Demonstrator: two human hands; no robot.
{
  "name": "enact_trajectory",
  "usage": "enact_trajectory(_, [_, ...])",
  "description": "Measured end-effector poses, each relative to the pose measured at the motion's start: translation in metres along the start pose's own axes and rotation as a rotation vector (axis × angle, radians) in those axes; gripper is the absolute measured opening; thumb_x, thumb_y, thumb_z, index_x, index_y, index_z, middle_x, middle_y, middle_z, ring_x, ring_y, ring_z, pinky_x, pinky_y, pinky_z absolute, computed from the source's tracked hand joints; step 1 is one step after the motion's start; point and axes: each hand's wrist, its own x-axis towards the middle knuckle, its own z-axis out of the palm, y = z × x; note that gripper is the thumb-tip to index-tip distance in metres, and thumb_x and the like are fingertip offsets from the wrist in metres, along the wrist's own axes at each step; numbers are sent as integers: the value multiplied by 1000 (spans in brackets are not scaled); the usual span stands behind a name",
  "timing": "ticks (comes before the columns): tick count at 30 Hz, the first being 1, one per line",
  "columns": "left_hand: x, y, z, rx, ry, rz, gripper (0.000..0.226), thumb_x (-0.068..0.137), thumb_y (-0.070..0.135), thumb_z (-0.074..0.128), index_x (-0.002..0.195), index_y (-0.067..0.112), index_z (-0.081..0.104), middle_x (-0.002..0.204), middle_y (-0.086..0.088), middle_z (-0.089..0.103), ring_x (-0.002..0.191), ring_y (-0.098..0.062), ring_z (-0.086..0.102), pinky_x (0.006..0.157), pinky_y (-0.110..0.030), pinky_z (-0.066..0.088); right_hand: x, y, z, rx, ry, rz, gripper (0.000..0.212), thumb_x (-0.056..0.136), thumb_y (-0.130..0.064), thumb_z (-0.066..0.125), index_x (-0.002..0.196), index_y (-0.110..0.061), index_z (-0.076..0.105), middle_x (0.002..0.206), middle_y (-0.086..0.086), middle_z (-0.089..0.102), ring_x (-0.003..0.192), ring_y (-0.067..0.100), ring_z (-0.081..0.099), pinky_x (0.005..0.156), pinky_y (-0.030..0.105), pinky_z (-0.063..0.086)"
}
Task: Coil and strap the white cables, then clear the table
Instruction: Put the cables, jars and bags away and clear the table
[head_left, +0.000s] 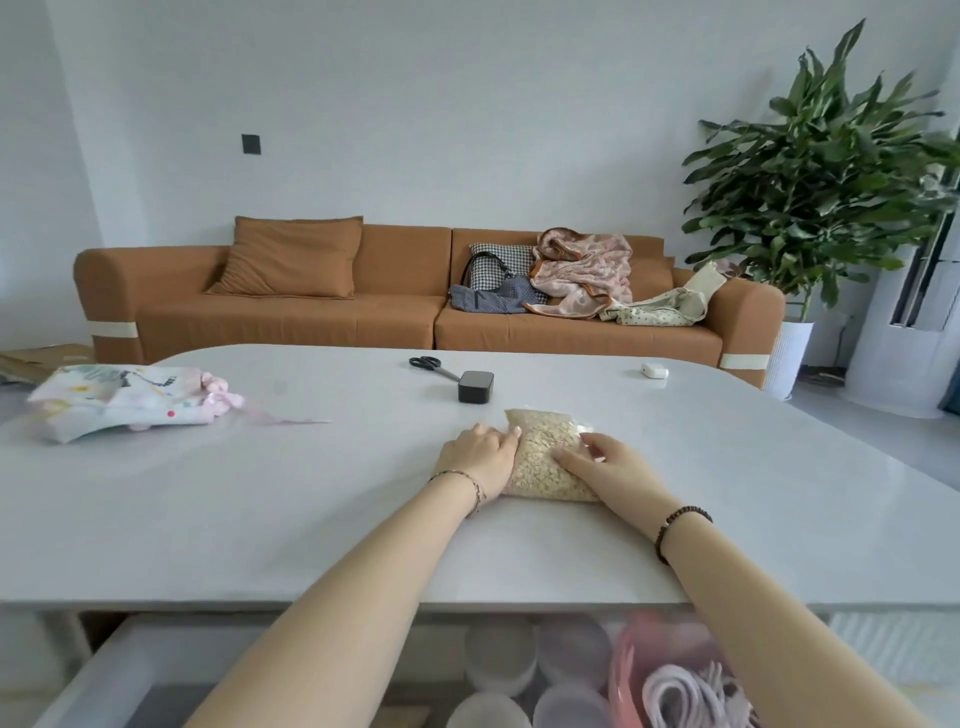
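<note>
A clear bag of pale grain (545, 447) lies flat on the white table (311, 509), in the middle. My left hand (480, 454) rests against the bag's left side, fingers lying over its edge. My right hand (605, 460) presses flat on its right side with straight fingers. Coiled white cables (685, 699) lie in a pink container (621, 670) below the table's near edge, partly hidden by my right forearm.
Black scissors (431, 365), a small black box (475, 386) and a small white device (654, 370) sit toward the table's far side. A patterned fabric bundle with pink ribbon (124, 399) lies at the left. Round lidded tubs (498, 660) stand below. A brown sofa (363, 306) is behind.
</note>
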Motion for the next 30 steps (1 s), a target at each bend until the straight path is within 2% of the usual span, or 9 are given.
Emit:
enact_trajectory(3, [-29, -3, -15, -231, -71, 3, 60, 105, 55, 23, 94, 11, 63, 110, -14, 65, 111, -32, 58, 94, -37, 40, -25, -11, 6, 96, -25, 1, 64, 80, -53, 74, 130, -18, 53, 114, 0, 62, 93, 13, 62, 77, 26, 47])
enact_trajectory(7, [-72, -26, -30, -480, -118, 67, 64, 94, 70, 38, 123, 18, 63, 102, 2, 61, 98, -17, 55, 92, -38, 44, -63, -31, 15, 304, -116, 24, 63, 70, -44, 87, 114, -15, 52, 95, 5, 64, 68, 13, 62, 60, 30, 49])
enact_trajectory(10, [-102, -42, -47, -457, -71, 106, 57, 94, 66, 47, 110, 14, 62, 72, 4, 50, 68, -12, 46, 65, -32, 36, -90, -52, 28, 396, -157, 10, 57, 70, -33, 89, 108, -14, 51, 89, 8, 59, 68, 17, 59, 62, 35, 48])
enact_trajectory(13, [-135, -62, -65, -419, -20, 111, 59, 86, 74, 46, 108, 23, 64, 80, -8, 62, 73, -16, 54, 70, -32, 39, -121, -79, 45, 376, -190, -9, 54, 74, -31, 86, 108, -14, 48, 86, 3, 55, 65, 15, 57, 53, 28, 46])
enact_trajectory(16, [-163, -86, -87, -434, -8, 94, 57, 85, 78, 47, 103, 29, 70, 91, -20, 67, 84, -31, 62, 76, -32, 42, -147, -107, 61, 333, -234, -52, 54, 75, -32, 85, 110, -15, 47, 90, 1, 57, 77, 17, 64, 64, 32, 55])
enact_trajectory(20, [-209, -119, -130, -476, -38, -36, 48, 90, 68, 47, 95, 26, 70, 92, -8, 66, 82, -19, 65, 75, -14, 44, -178, -151, 83, 368, -411, -65, 52, 77, -21, 84, 112, -10, 47, 96, 9, 64, 70, 11, 70, 57, 24, 57])
enact_trajectory(23, [-243, -147, -159, -508, -117, -155, 49, 95, 57, 47, 104, 18, 75, 100, -4, 77, 95, -17, 73, 90, -27, 52, -196, -183, 101, 348, -539, -57, 49, 78, -20, 82, 112, -8, 49, 84, 10, 73, 58, 10, 67, 64, 28, 58])
enact_trajectory(25, [-264, -160, -171, -398, -153, -201, 60, 89, 66, 43, 105, 17, 75, 99, -2, 77, 94, -17, 73, 92, -31, 53, -205, -197, 113, 260, -611, -65, 46, 77, -23, 80, 109, -10, 50, 78, 12, 75, 62, 15, 69, 82, 39, 56])
enact_trajectory(30, [-292, -178, -172, -17, -286, -235, 79, 85, 73, 28, 92, 8, 71, 89, -6, 73, 84, -20, 70, 84, -29, 52, -223, -205, 143, 109, -868, -36, 15, 86, -18, 65, 90, -10, 53, 63, 6, 71, 55, 9, 68, 61, 20, 47])
